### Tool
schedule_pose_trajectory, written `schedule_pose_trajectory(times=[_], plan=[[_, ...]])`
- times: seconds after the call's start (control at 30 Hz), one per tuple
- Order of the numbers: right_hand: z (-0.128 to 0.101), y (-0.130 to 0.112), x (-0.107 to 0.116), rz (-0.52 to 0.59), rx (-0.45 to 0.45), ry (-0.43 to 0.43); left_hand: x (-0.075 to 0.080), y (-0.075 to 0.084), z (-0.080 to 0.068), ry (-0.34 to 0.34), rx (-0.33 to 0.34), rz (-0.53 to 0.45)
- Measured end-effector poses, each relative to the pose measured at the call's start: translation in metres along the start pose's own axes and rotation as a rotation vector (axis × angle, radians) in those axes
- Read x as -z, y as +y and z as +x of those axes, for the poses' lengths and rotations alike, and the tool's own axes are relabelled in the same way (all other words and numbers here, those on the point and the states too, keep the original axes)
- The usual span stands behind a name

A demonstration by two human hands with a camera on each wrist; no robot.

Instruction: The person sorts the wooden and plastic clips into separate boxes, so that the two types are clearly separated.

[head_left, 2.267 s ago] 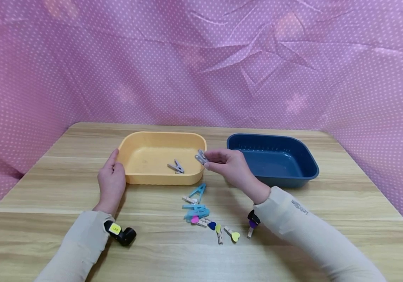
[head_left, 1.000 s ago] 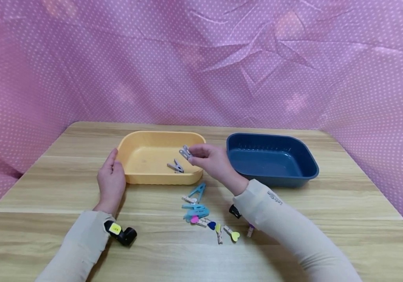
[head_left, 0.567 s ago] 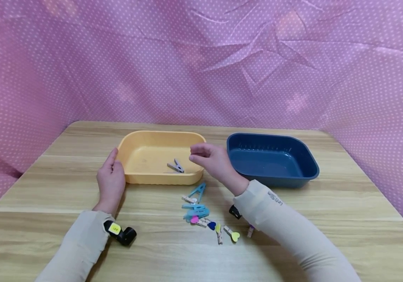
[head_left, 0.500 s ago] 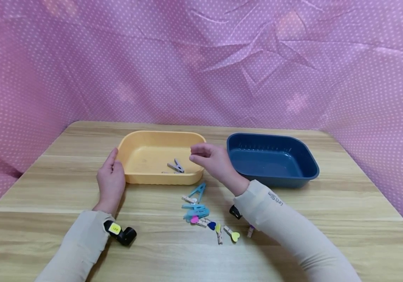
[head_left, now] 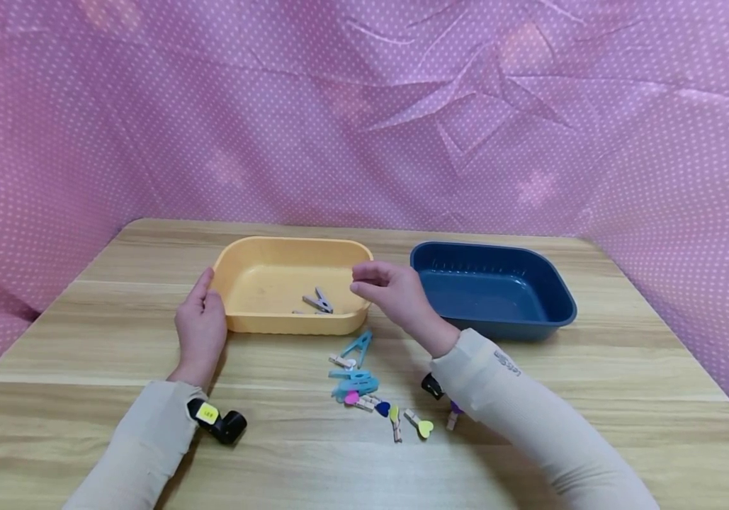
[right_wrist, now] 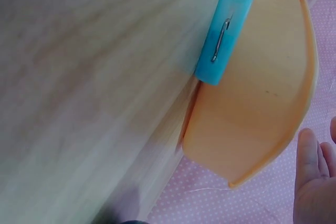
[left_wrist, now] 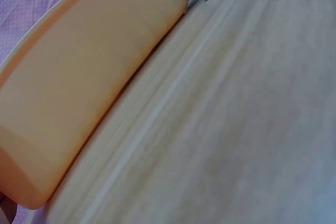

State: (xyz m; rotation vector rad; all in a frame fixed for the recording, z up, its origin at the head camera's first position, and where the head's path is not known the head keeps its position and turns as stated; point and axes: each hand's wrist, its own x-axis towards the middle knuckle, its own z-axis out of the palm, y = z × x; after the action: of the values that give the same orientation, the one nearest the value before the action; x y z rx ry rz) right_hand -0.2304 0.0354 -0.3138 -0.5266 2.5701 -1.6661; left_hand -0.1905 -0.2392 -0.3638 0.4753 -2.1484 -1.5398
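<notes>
left hand (head_left: 200,327) – relaxed fingers resting on yellow tray's (head_left: 287,324) left wall | right hand (head_left: 392,296) – loosely curled, holding nothing, over tray's right rim | grey clothespin (head_left: 318,302) in tray | coloured clothespins (head_left: 364,386) near surface's (head_left: 625,397) front edge

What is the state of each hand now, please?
Left hand: open, resting against the yellow tray.
Right hand: fingers loosely curled, holding nothing, above the tray's right end.
</notes>
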Motion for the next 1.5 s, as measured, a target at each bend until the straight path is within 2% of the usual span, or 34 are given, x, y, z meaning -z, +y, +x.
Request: schedule_pose_trajectory(times=[0.47, 0.83, 0.97, 1.27, 1.5], plan=[[-0.011, 0.002, 0.010, 0.022, -0.008, -0.009, 0.001, -0.001, 0.000, -0.014, 0.008, -0.004], [-0.013, 0.008, 0.018, -0.070, -0.064, -0.004, 0.001, 0.000, 0.000, -0.021, 0.004, 0.000], [-0.016, 0.007, 0.021, -0.097, -0.059, -0.061, 0.001, 0.000, 0.000, -0.012, -0.002, 0.000], [-0.017, 0.015, 0.033, -0.158, 0.035, -0.294, 0.001, 0.001, -0.001, -0.002, -0.006, 0.009], [-0.015, 0.019, 0.035, -0.188, 0.068, -0.418, 0.001, 0.000, -0.002, 0.002, -0.024, 0.017]])
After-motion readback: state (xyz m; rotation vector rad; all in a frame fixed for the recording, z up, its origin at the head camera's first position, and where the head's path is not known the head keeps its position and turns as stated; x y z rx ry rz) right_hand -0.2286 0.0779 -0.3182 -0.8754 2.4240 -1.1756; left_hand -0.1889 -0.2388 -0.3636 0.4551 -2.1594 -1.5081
